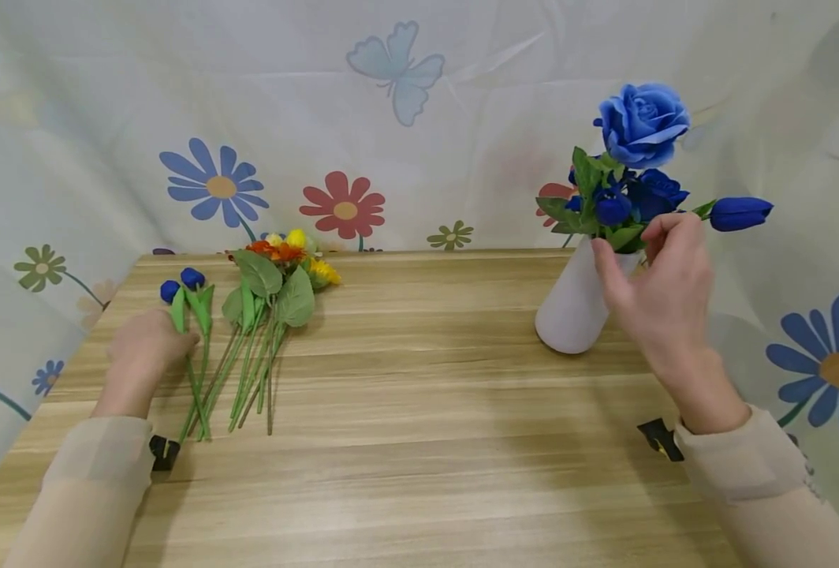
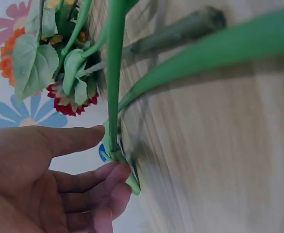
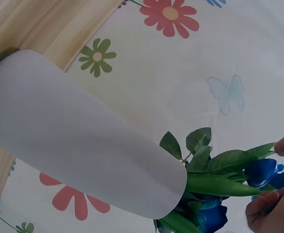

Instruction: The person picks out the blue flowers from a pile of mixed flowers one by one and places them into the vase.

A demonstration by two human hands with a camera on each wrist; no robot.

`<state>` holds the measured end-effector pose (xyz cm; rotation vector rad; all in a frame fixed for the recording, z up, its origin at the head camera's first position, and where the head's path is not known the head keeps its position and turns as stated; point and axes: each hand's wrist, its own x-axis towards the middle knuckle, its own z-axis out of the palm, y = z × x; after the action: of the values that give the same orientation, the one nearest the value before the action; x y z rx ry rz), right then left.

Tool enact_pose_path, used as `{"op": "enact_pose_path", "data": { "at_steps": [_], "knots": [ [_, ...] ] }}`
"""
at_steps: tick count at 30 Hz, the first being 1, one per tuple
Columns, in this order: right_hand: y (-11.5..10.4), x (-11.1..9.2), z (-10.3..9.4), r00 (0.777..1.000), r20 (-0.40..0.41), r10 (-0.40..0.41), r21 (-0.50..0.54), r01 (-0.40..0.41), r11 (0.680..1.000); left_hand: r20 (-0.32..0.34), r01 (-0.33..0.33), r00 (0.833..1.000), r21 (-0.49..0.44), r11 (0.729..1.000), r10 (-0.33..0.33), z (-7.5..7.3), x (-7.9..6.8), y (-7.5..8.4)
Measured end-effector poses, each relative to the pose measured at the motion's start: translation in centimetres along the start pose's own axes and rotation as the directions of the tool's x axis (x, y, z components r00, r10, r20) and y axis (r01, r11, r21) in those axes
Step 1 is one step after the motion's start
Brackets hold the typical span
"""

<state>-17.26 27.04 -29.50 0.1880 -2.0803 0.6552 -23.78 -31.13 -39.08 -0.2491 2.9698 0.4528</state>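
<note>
On the left of the table my left hand (image 1: 146, 347) is at two blue tulips (image 1: 192, 278) with green stems. In the left wrist view, its thumb and loosely bent fingers lie on either side of a green stem (image 2: 114, 77), with a gap between them. A white vase (image 1: 576, 304) stands on the right, holding a large light-blue rose (image 1: 645, 125), darker blue blooms and a blue tulip (image 1: 741, 214) leaning out to the right. My right hand (image 1: 664, 296) is at the vase's mouth, thumb and fingers apart around the leaves (image 3: 229, 162) and blooms.
Beside the blue tulips lies a bunch of orange, yellow and red flowers (image 1: 281, 252) with long stems toward me. Behind the wooden table (image 1: 419, 379) hangs a white curtain (image 1: 462, 158) printed with flowers and a butterfly. Black tape pieces (image 1: 164, 453) show near both sleeves.
</note>
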Motion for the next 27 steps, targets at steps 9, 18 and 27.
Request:
{"op": "enact_pose_path", "data": {
  "at_steps": [9, 18, 27],
  "knots": [
    [0.4, -0.9, 0.7, 0.953, -0.001, -0.304, 0.063, 0.304, 0.951, 0.056, 0.017, 0.998, -0.015, 1.0, -0.016, -0.2, 0.4, -0.5],
    [0.6, -1.7, 1.2, 0.902, 0.227, -0.367, 0.04, 0.367, 0.929, -0.004, -0.036, 0.999, -0.078, 0.996, 0.035, 0.3, 0.4, -0.6],
    [0.6, -2.2, 1.7, 0.884, 0.334, -0.326, 0.032, 0.335, 0.942, -0.075, -0.063, 0.996, -0.127, 0.99, 0.054, -0.1, 0.4, -0.1]
  ]
}}
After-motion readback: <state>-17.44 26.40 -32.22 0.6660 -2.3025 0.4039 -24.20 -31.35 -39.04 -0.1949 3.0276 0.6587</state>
